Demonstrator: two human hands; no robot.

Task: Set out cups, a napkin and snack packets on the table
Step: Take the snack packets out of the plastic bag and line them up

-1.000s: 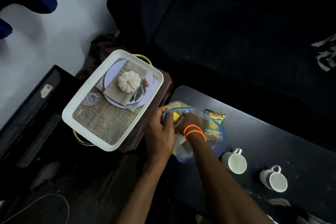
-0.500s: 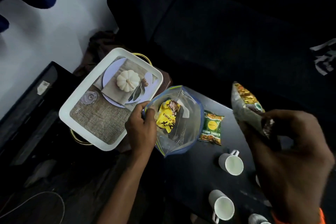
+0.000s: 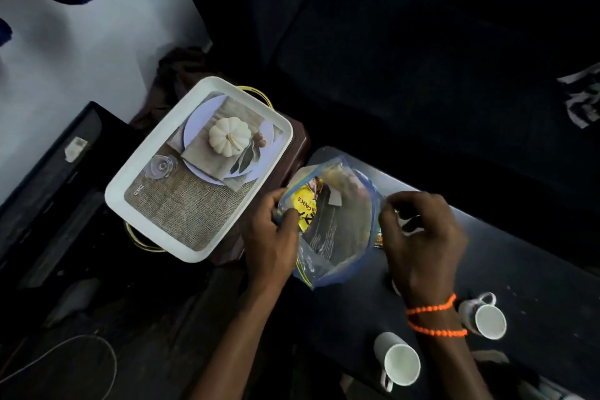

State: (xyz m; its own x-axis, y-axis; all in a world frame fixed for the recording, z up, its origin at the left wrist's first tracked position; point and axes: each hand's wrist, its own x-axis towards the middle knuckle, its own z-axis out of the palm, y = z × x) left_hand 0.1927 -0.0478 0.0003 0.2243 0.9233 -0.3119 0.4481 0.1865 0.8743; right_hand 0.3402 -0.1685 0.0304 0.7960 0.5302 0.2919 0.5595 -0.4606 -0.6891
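While left hand (image 3: 271, 237) pinches bag (image 3: 337, 237) rim | yellow packet (image 3: 305, 204) beside grip

A white tray (image 3: 139, 185) printed with a pumpkin sits beside a dark sofa (image 3: 422, 58).

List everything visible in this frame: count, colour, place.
clear plastic zip bag with blue seal: 1, on the dark table's left end, held open
yellow snack packet: 1, inside the bag
white ceramic mugs: 2, near table edge, one lower, one right of the wrist
dark table: 1, black, right half
white rectangular tray with printed pumpkin picture: 1, on a brown stool left of the table
dark sofa: 1, behind the table
left hand: fingers pinch the bag's left rim
right hand: orange bead bracelet, at the bag's right rim
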